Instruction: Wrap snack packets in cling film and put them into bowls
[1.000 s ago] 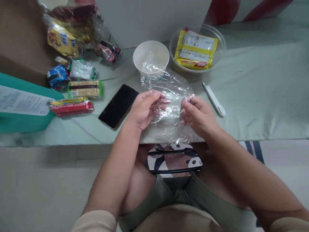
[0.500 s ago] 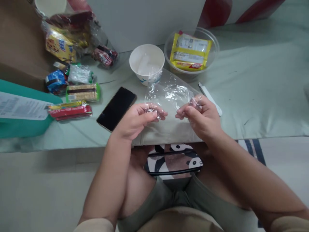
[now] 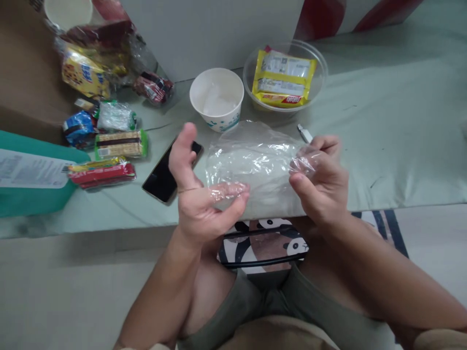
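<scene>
A clear, crinkled plastic bag (image 3: 251,163) is stretched between my two hands above the table's front edge. My left hand (image 3: 200,204) pinches its left side between thumb and index finger, and the other fingers stick up, spread. The plastic lies over that index finger. My right hand (image 3: 324,180) grips the bag's right side, thumb against curled fingers. Just behind the bag stands a white paper cup (image 3: 217,97), open at the top. Partly behind my left hand lies a black phone (image 3: 160,175). A slim white tool with a metal tip (image 3: 304,133) is mostly hidden by my right hand.
A clear round bowl (image 3: 321,80) holds a yellow snack packet (image 3: 284,78). Several wrapped snacks lie at the left, among them a cracker pack (image 3: 120,144) and a red packet (image 3: 102,173). A teal container (image 3: 40,199) stands at the left edge. Below hangs a panda-print pouch (image 3: 264,245).
My hands have moved apart and the bag is spread wider between them. My left hand has turned, with its back fingers now raised. The right hand has shifted slightly right.
</scene>
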Tool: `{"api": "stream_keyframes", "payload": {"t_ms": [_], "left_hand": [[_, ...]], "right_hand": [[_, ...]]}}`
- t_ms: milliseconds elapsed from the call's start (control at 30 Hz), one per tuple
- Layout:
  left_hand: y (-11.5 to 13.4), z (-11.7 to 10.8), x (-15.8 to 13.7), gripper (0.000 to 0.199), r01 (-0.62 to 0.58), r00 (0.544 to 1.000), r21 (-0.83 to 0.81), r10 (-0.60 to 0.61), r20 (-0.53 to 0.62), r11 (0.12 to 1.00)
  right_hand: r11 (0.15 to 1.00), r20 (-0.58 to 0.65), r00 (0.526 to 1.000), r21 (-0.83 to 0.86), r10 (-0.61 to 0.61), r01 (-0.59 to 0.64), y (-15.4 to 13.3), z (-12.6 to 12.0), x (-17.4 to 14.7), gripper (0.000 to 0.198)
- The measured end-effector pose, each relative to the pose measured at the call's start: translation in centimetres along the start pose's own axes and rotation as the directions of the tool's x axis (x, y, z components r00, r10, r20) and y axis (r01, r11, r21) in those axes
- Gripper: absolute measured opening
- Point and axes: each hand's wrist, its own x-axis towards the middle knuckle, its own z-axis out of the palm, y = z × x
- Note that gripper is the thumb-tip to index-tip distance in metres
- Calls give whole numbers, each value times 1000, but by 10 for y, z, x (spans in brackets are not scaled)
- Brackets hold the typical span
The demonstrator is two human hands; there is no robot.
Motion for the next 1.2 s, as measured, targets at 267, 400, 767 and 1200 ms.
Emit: {"api": "stream_keyframes", "payload": {"t_ms": [267,400,767,1200], "left_hand": [[12,-5,-4,22,271,962,-245,-266,54,931],[3,-1,2,31,439,893,-526,-421,162,729],[-20,18,27,38,790,584,-480,-706,400,381],[-32,14,28,29,877,449,-426,-698,558,223]], "right_hand": [[987,206,965,60,-160,151,-6,-3,-1,23],[964,151,985,241,81,-116,-5,6,-2,20],[539,255,702,487,665,-687,20,29,7,70],[477,362,668,490,650,-730,15,34,7,72]]}}
